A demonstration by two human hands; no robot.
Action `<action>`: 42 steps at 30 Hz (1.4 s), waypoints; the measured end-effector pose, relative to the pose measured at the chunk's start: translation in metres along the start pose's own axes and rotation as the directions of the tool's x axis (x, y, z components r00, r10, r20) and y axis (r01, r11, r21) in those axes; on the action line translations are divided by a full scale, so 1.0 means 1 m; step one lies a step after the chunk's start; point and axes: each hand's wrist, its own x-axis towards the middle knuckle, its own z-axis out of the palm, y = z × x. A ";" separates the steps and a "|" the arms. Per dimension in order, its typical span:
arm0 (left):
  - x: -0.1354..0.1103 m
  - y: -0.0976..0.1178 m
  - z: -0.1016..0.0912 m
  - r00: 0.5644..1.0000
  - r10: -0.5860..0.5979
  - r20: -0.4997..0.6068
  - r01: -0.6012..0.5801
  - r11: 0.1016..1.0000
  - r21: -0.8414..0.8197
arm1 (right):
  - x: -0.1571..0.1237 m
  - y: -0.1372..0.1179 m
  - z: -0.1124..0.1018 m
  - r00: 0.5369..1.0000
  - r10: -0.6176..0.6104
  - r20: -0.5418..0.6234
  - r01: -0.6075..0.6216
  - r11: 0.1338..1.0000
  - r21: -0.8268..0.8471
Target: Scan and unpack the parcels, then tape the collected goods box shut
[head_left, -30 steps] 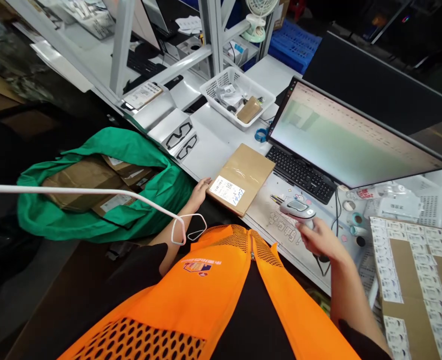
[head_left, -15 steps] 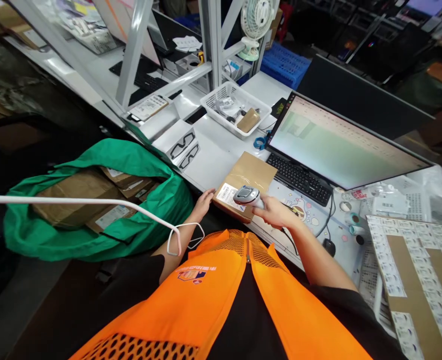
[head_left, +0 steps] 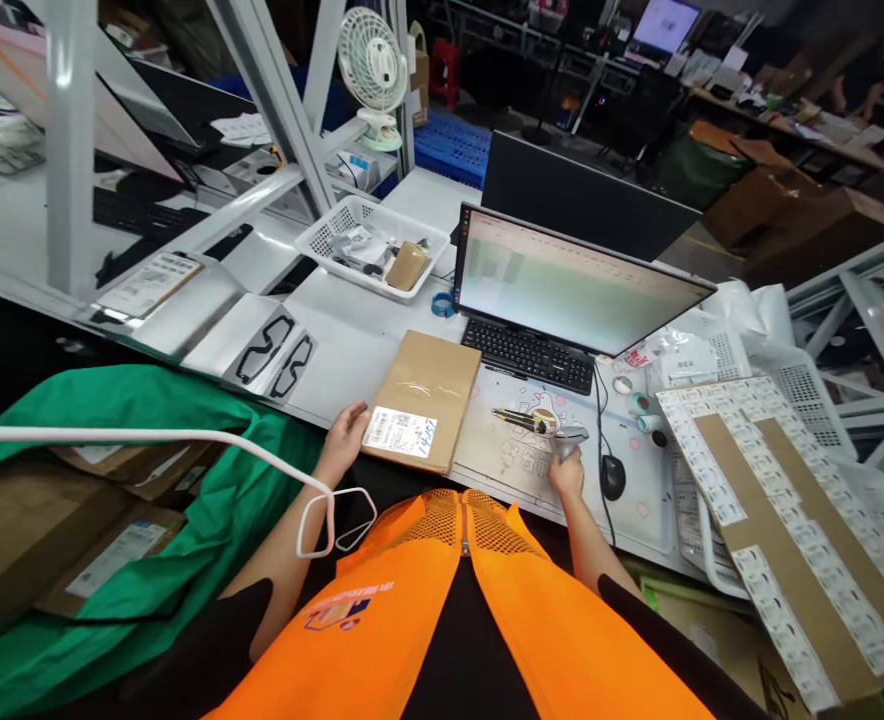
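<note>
Checking your left hand: pinching the carton?

Can't tell. Your fingers sit close together at its left edge; undersides hidden.

Carton's lie?

Flat on the desk, left of the keyboard. Long axis near to far, far end leaning right. Label at the near end, print too small to read.

Right hand?

Your fingers wrap the scanner, hiding most of its handle. Head runs roughly left-right; can't make out which way it points. Green bag at left is cut off by the frame.
</note>
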 end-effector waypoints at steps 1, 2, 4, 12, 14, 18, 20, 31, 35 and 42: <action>0.000 0.005 0.003 1.000 0.017 -0.002 -0.017 0.998 0.056 | 0.002 0.007 0.004 0.999 0.042 0.003 -0.042 0.999 0.002; -0.002 0.011 0.007 0.999 0.045 -0.009 -0.043 0.991 0.127 | 0.003 0.012 0.007 0.996 0.083 0.009 -0.083 0.997 0.000; -0.007 0.021 0.015 0.992 0.124 -0.019 -0.113 0.949 0.293 | 0.005 0.019 0.008 0.991 0.133 0.033 -0.132 0.991 -0.015; -0.048 0.029 0.055 0.955 0.097 -0.279 0.026 0.913 0.408 | 0.069 0.018 -0.040 0.992 0.112 -0.064 -0.115 0.992 -0.053; -0.056 0.026 0.062 0.920 -0.144 -0.364 0.200 0.972 0.121 | 0.103 0.007 -0.054 0.993 0.058 -0.102 -0.061 0.998 -0.034; -0.065 0.025 0.070 0.819 -0.538 -0.199 0.453 0.819 -0.351 | 0.169 -0.028 -0.061 0.981 -0.167 0.096 0.168 0.986 0.001; -0.068 0.026 0.071 0.815 -0.575 -0.071 0.498 0.759 -0.420 | 0.190 -0.044 -0.058 0.966 -0.169 0.198 0.176 0.984 -0.022; -0.066 0.007 0.069 0.856 -0.517 -0.027 0.460 0.783 -0.420 | 0.212 -0.077 -0.048 0.967 -0.084 0.239 0.112 0.988 -0.103; -0.065 0.000 0.064 0.879 -0.472 -0.072 0.414 0.828 -0.378 | 0.218 -0.085 -0.052 0.952 -0.078 0.296 0.112 0.989 -0.098; -0.067 -0.007 0.061 0.885 -0.429 -0.179 0.338 0.859 -0.386 | 0.202 -0.112 -0.057 0.957 -0.181 0.226 0.190 0.982 -0.018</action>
